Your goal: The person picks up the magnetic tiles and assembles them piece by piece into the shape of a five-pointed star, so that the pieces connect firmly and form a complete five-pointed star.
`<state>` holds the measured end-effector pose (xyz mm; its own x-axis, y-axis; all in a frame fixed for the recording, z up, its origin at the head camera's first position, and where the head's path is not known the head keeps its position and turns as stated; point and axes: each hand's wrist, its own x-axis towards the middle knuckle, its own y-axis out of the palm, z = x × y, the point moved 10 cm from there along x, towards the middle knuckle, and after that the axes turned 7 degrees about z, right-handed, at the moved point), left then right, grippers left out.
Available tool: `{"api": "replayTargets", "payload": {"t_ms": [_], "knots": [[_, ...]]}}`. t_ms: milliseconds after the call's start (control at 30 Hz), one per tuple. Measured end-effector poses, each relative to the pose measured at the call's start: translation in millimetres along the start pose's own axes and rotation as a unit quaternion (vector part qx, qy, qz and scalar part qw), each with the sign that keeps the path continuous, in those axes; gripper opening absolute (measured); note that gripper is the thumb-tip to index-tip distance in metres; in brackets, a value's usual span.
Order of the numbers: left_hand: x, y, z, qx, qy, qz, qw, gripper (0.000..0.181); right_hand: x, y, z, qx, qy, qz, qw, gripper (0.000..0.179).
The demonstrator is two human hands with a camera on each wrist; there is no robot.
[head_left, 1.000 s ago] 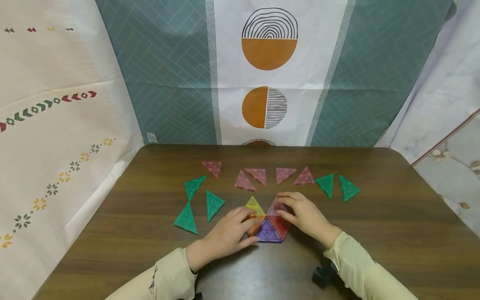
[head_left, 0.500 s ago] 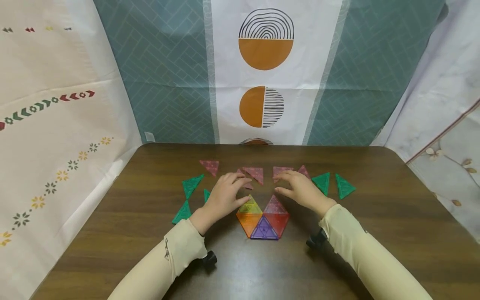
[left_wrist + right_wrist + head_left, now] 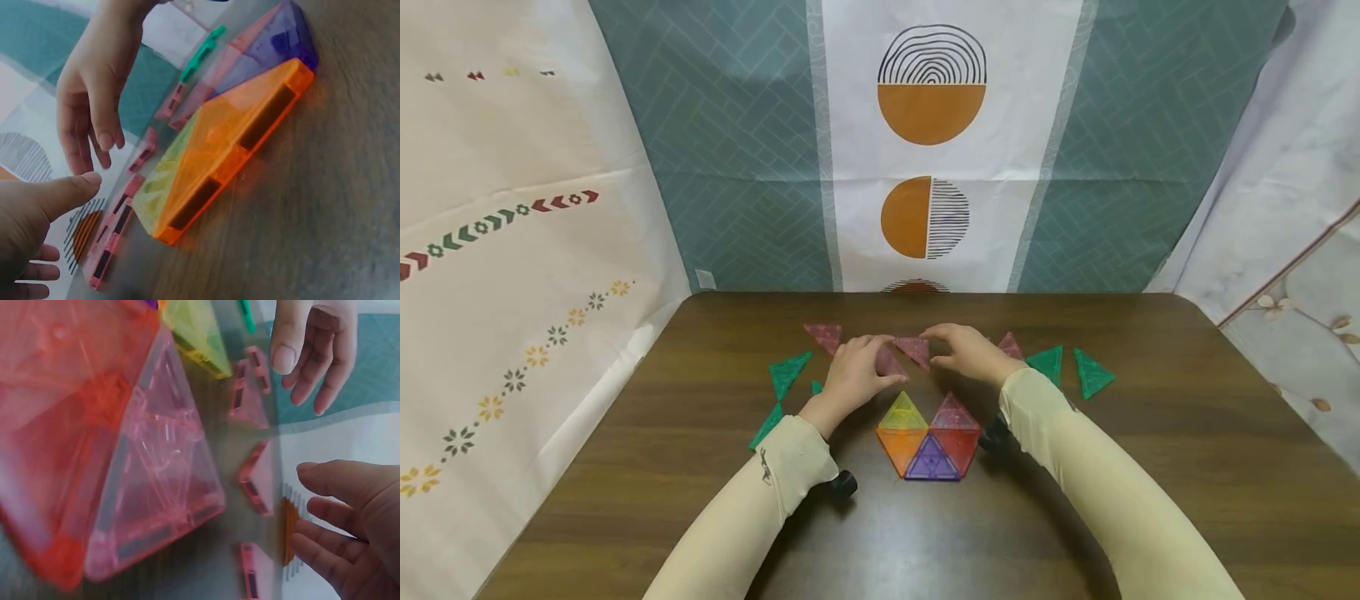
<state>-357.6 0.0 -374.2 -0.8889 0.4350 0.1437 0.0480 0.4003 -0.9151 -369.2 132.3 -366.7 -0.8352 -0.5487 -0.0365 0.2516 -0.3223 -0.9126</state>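
My left hand (image 3: 853, 372) hovers over the far middle of the table with thumb and fingers parted, nearest a pink triangular magnetic tile (image 3: 890, 363). From the other side my right hand (image 3: 967, 352) reaches toward a second pink triangle (image 3: 913, 350), its fingers loosely bent. Both wrist views show air between the fingers of the left hand (image 3: 37, 212) and of the right hand (image 3: 356, 519). Closer to me lie joined triangles: yellow (image 3: 903, 414), orange (image 3: 901, 448), purple (image 3: 932, 460), red (image 3: 957, 447) and pink (image 3: 951, 413). One pink tile is mostly hidden behind the right hand.
Green triangles lie left (image 3: 788, 372) and right (image 3: 1093, 373) of the hands; the left arm partly covers some. Another pink triangle (image 3: 825, 336) is at the far left, and one (image 3: 1011, 345) beside the right wrist. Patterned cloth (image 3: 745, 167) hangs behind the wooden table (image 3: 1150, 483).
Both hands left the joined coloured tiles and moved away toward the pink triangles at the back. In the last half second the right hand shifted left, closer to the left hand.
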Motion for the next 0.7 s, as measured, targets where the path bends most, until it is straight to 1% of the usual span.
{"api": "replayTargets", "payload": {"t_ms": [100,233,367,467,600,700], "knots": [[2.7,7.9,3.4,0.008,-0.015,0.014,0.9997,0.07,10.0,12,-4,-0.017,0.01,0.034,0.9992,0.05],[4.2,11.6,5.1,0.017,-0.027,0.011,0.9994,0.071,17.4,22,-8,-0.035,0.022,0.061,0.9972,0.052],[6.2,14.6,6.3,0.023,-0.037,0.012,0.999,0.074,19.8,24,-6,-0.073,0.021,0.066,0.995,0.048],[7.4,18.1,6.3,0.029,-0.039,0.013,0.9987,0.075,19.3,23,1,-0.104,0.012,0.06,0.9927,0.045],[8.5,21.2,6.0,0.035,-0.038,0.007,0.9986,0.072,17.9,22,8,-0.124,0.009,0.052,0.9909,0.042],[10.0,24.4,5.5,0.03,-0.034,0.007,0.9989,0.069,16.5,22,10,-0.131,0.012,0.047,0.9902,0.039]]}}
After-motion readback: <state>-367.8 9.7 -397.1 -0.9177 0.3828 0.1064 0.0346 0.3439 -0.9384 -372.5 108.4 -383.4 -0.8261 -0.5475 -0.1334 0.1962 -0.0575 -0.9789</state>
